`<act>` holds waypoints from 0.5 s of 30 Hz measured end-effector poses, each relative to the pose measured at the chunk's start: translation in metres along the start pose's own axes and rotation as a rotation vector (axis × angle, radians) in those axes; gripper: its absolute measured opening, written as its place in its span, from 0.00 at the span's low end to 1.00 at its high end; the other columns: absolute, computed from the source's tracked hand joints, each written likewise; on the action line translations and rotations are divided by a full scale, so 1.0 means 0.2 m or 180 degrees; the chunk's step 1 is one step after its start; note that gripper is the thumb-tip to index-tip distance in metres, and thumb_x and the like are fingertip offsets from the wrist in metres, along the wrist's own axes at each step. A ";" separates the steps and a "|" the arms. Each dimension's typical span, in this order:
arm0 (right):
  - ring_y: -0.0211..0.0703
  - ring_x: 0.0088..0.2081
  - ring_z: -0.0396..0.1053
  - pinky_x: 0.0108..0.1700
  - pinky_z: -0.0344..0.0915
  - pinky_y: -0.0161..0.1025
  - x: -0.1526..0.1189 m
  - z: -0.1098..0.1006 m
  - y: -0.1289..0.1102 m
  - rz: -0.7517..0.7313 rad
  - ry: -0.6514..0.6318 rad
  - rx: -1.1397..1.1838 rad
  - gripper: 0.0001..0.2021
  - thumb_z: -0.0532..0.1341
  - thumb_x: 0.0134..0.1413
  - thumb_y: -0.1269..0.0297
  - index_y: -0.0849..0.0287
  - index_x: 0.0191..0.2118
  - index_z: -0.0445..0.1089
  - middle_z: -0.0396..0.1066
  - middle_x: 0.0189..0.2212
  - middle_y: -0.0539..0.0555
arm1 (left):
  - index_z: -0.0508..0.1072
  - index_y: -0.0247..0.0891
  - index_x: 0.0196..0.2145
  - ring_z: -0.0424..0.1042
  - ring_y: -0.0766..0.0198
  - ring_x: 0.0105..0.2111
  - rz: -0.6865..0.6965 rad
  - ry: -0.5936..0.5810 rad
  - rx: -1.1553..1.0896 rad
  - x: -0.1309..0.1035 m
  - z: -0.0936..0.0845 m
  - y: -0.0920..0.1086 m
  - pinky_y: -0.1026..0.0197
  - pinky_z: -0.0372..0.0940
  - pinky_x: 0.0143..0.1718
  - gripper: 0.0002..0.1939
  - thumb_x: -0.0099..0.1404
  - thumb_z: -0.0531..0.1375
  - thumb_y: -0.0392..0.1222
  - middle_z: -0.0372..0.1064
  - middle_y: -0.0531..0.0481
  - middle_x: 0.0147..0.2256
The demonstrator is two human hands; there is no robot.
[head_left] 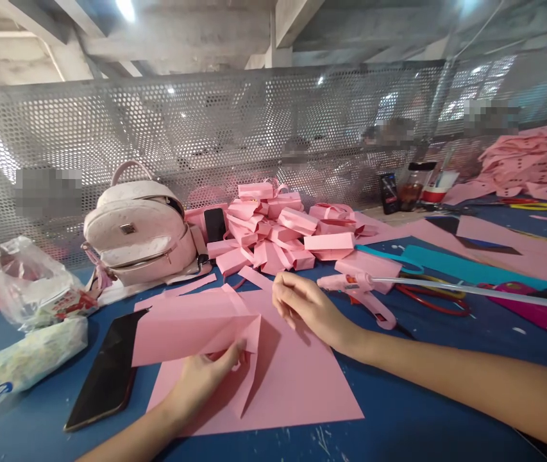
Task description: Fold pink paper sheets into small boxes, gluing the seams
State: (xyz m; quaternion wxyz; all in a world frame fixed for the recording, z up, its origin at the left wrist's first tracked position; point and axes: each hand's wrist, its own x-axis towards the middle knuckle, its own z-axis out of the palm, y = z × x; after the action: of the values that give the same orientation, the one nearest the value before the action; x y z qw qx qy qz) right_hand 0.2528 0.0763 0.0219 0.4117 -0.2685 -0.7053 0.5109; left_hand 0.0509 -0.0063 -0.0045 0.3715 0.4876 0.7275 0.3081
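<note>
Head view: left hand (206,378) is pinching folded pink paper (191,330) between thumb and fingers, above flat pink sheet (302,385). Folded paper's long axis is running left to right, narrow flap pointing toward the wearer beside left thumb. Right hand (309,308) is hovering right of it, fingers loosely curled; pink glue gun (360,292) is lying just beyond, nozzle pointing left.

Room over blue table (398,398) between pink sheet (302,385) and right forearm (446,371), glue gun (360,290) and paper pile (297,221) blocking beyond
</note>
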 end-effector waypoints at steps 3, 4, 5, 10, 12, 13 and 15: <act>0.32 0.22 0.63 0.28 0.62 0.33 0.03 0.01 0.00 -0.0055 0.0011 -0.0116 0.14 0.61 0.62 0.53 0.58 0.33 0.63 0.65 0.26 0.45 | 0.77 0.38 0.24 0.76 0.47 0.40 0.0060 -0.0263 -0.0067 0.01 0.00 -0.02 0.55 0.68 0.47 0.24 0.60 0.58 0.63 0.79 0.46 0.30; 0.32 0.23 0.64 0.29 0.62 0.34 0.03 0.01 0.01 -0.0070 0.0016 -0.0188 0.13 0.63 0.59 0.54 0.58 0.33 0.65 0.67 0.27 0.46 | 0.76 0.38 0.24 0.76 0.46 0.41 0.0026 -0.0268 -0.0056 0.01 0.00 -0.02 0.54 0.67 0.47 0.25 0.61 0.57 0.63 0.79 0.46 0.31; 0.33 0.25 0.65 0.30 0.62 0.34 0.03 0.00 0.02 -0.0104 0.0034 -0.0273 0.13 0.66 0.57 0.54 0.58 0.33 0.67 0.68 0.28 0.47 | 0.76 0.38 0.23 0.76 0.46 0.41 -0.0023 -0.0265 -0.0029 0.01 0.01 -0.03 0.54 0.67 0.46 0.25 0.61 0.56 0.62 0.79 0.45 0.30; 0.37 0.30 0.69 0.31 0.62 0.34 0.02 -0.02 0.06 -0.0227 0.0057 -0.0600 0.09 0.70 0.51 0.61 0.59 0.27 0.75 0.74 0.28 0.51 | 0.77 0.39 0.24 0.76 0.47 0.41 -0.0008 -0.0263 -0.0077 0.01 0.01 -0.02 0.56 0.68 0.45 0.24 0.62 0.56 0.60 0.79 0.46 0.31; 0.36 0.27 0.69 0.29 0.62 0.33 0.01 -0.02 0.06 -0.0119 -0.0005 -0.0601 0.07 0.68 0.54 0.61 0.59 0.28 0.76 0.75 0.27 0.51 | 0.78 0.39 0.24 0.76 0.47 0.41 -0.0007 -0.0265 -0.0092 0.01 0.01 -0.01 0.57 0.68 0.45 0.24 0.62 0.56 0.61 0.79 0.47 0.31; 0.36 0.26 0.69 0.28 0.62 0.33 0.00 -0.02 0.06 -0.0088 -0.0013 -0.0580 0.07 0.67 0.54 0.62 0.59 0.29 0.77 0.75 0.27 0.51 | 0.78 0.39 0.23 0.76 0.47 0.40 -0.0048 -0.0246 -0.0074 0.01 0.00 -0.01 0.57 0.69 0.44 0.24 0.62 0.56 0.61 0.79 0.47 0.30; 0.36 0.25 0.70 0.29 0.64 0.33 0.00 -0.01 0.05 -0.0082 0.0001 -0.0540 0.05 0.67 0.54 0.63 0.58 0.34 0.77 0.76 0.29 0.51 | 0.78 0.40 0.21 0.77 0.47 0.39 -0.0139 -0.0201 -0.0029 0.01 0.00 0.00 0.59 0.70 0.43 0.23 0.60 0.58 0.61 0.79 0.47 0.28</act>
State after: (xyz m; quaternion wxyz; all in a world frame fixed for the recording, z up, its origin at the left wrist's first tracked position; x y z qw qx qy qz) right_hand 0.2544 0.0800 0.0130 0.3941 -0.2933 -0.7494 0.4439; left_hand 0.0505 -0.0050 -0.0052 0.4031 0.4795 0.7244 0.2877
